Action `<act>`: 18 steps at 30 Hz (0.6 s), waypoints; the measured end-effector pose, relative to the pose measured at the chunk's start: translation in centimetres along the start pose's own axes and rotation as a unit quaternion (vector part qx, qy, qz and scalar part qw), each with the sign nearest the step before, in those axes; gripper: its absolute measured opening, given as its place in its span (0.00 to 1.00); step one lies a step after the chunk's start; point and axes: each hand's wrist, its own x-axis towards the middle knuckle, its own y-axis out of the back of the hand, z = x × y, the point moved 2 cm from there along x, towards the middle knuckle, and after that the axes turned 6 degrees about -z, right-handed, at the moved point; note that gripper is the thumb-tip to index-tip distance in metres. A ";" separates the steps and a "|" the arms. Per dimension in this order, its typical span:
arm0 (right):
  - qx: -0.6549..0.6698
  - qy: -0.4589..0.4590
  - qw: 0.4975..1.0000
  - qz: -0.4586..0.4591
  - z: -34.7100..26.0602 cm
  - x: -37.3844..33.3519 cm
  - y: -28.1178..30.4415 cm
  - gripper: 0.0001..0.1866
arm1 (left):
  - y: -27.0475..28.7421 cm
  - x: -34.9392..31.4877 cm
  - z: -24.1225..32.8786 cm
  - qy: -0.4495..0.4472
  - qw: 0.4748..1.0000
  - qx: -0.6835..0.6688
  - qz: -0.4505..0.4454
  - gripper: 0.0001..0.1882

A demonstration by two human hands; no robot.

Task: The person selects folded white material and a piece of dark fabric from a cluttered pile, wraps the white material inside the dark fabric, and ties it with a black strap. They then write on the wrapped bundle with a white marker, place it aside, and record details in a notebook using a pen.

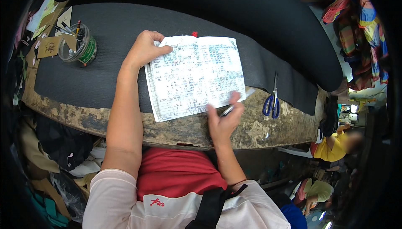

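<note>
An open notebook [197,78] with handwriting across both pages lies tilted on dark grey sheet material [113,28]. My left hand [146,49] grips its upper left edge, the thumb pressed on the page and the fingers behind it. At the notebook's lower right edge is my right hand [225,120], slightly smeared by motion, with a pen [226,111] held in its fingers. Something small and red [194,34] shows at the notebook's top edge. Blue-handled scissors [272,103] lie to the right, blades pointing away from me.
A large dark roll [209,2] of the sheet material stretches along the far side. Back left stands a clear tub [81,46] of pens beside cardboard pieces [48,46]. The worn wooden table edge [184,134] runs before me. Two people [331,147] are at the far right.
</note>
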 end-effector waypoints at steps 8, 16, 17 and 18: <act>0.002 -0.080 0.996 0.032 2.2 1.4 -0.4 0.21 | -0.1 -0.3 0.0 -0.094 0.991 -0.092 0.003 0.15; 0.109 0.232 0.961 -0.106 -2.5 0.9 -2.4 0.15 | 0.2 0.3 -0.3 0.016 0.988 -0.152 0.009 0.16; 0.074 0.243 0.953 -0.167 -2.8 0.8 -2.9 0.14 | 0.3 0.2 -0.3 0.025 0.982 -0.189 0.000 0.16; 0.083 0.258 0.950 -0.154 -3.0 0.8 -2.7 0.13 | 0.2 0.1 -0.2 0.022 0.985 -0.168 -0.005 0.17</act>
